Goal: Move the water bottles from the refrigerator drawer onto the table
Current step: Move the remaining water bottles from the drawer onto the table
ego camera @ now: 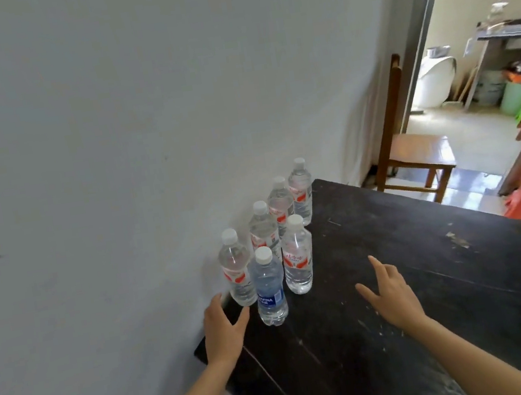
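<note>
Scuffed dark table (405,270) by pale wall (105,119); left hand (222,330), right hand (393,296) splayed, empty.

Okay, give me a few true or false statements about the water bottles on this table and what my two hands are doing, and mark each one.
1. Six water bottles stand on the dark table. True.
2. The left hand grips a bottle. False: its fingers are spread beside the nearest bottles and curl round none.
3. Just one bottle, the blue-label bottle, differs from the red-labelled rest. True.
4. One bottle lies on its side. False: all are upright, caps on.
5. The right hand holds nothing. True.
</note>
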{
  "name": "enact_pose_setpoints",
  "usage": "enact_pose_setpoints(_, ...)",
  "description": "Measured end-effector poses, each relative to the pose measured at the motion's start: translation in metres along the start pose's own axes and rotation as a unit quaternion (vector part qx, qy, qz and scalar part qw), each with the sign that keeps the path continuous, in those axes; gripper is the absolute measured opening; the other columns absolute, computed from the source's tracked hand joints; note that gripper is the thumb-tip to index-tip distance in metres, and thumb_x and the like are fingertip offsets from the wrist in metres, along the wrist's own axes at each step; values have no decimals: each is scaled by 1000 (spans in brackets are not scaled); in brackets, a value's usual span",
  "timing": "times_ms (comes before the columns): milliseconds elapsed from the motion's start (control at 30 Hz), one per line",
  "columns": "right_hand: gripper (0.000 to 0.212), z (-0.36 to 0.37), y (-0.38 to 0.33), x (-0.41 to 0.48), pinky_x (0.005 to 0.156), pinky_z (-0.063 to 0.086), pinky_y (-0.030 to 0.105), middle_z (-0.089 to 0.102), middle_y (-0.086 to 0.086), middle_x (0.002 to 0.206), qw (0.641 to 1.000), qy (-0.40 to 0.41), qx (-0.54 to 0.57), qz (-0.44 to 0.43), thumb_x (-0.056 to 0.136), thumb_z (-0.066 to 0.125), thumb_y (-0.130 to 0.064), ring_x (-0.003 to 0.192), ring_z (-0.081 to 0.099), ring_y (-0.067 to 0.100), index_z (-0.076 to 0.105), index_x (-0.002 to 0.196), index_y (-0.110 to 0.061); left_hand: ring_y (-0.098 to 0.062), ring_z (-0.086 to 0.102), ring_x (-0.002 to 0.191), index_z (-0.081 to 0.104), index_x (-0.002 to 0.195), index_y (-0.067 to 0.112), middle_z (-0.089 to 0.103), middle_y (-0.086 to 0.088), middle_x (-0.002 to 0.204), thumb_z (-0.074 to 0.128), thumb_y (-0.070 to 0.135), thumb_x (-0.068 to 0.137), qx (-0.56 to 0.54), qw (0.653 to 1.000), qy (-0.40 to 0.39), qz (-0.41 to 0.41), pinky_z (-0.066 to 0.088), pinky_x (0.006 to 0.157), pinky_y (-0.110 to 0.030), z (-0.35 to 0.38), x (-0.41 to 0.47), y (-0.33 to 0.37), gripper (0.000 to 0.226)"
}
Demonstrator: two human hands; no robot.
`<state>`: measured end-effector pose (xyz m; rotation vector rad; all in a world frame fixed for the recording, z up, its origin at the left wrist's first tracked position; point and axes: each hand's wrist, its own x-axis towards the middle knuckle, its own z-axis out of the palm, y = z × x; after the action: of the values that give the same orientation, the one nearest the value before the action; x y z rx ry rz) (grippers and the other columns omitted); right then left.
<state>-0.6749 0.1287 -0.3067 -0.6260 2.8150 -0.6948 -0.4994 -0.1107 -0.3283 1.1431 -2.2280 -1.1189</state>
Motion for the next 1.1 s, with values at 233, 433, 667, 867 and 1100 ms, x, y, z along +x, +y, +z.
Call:
enact_pose_setpoints(233, 70, -9, -6, -75, 96, 43, 34, 35, 7, 139, 991, 83, -45, 91, 92, 45, -48, 122, 42, 23, 12, 146, -19, -29, 48, 117, 44, 127, 4, 50, -14, 126, 61, 23, 86, -19, 994, -65, 81, 41, 96, -40, -25, 14, -1, 48)
enact_pose_setpoints(433, 64, 9, -44, -187, 100, 39, 34, 36, 4, 141, 965, 171, -45, 195, 92, 46, -47, 128, 37, 21, 23, 145, -19, -27, 53, 108, 47, 124, 3, 56, -11, 117, 63, 19, 84, -50, 966, -163, 194, 44, 94, -40, -48, -1, -9, 46)
enact_pose_setpoints(667, 39, 11, -63, -351, 87, 49, 38, 62, 8, 114, 911, 280, -103, 285, 78, 72, -28, 113, 56, 28, 66, 112, -11, -28, 44, 122, 44, 129, 5, 47, -15, 129, 62, 20, 85, -64, 908, -319, 265, 37, 102, -40, -49, -91, 4, 50)
enact_pose_setpoints(867, 42, 12, -68, -483, 60, 55, 35, 68, 7, 86, 864, 278, -175, 381, 50, 90, -21, 78, 67, 27, 72, 87, -13, -28, 48, 116, 48, 125, 4, 49, -13, 124, 63, 16, 85, -73, 837, -386, 381, 41, 99, -41, -62, -158, 22, 45)
enact_pose_setpoints(1100, 37, -3, -74, -629, 78, 52, 44, 64, 15, 102, 807, 328, -177, 457, 70, 77, -17, 97, 61, 34, 67, 103, -5, -27, 46, 117, 49, 124, 2, 51, -14, 123, 61, 16, 86, -79, 754, -417, 501, 38, 97, -37, -90, -246, 62, 42)
